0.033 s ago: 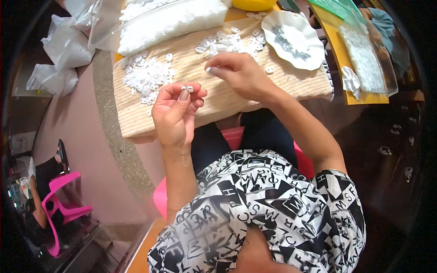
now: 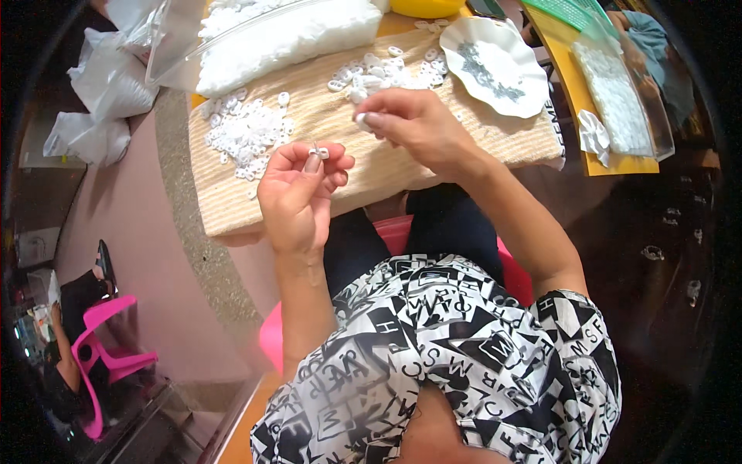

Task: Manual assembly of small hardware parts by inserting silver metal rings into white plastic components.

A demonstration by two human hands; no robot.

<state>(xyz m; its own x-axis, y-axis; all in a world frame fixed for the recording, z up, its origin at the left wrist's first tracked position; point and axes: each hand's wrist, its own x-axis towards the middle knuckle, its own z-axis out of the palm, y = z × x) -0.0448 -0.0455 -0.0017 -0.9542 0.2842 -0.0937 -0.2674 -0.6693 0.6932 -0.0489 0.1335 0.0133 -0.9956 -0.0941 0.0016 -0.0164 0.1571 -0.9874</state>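
White ring (image 2: 322, 152) pinched, left hand (image 2: 297, 193) (at mat edge (image 2: 232, 224)); right hand (image 2: 417, 124) above mat.

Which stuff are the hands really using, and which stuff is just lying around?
In use:
- left hand pinching a small white ring
- right hand holding a small white piece
- loose white rings on the woven mat

Just lying about:
- white scalloped dish
- clear bag of white pieces
- pink chair
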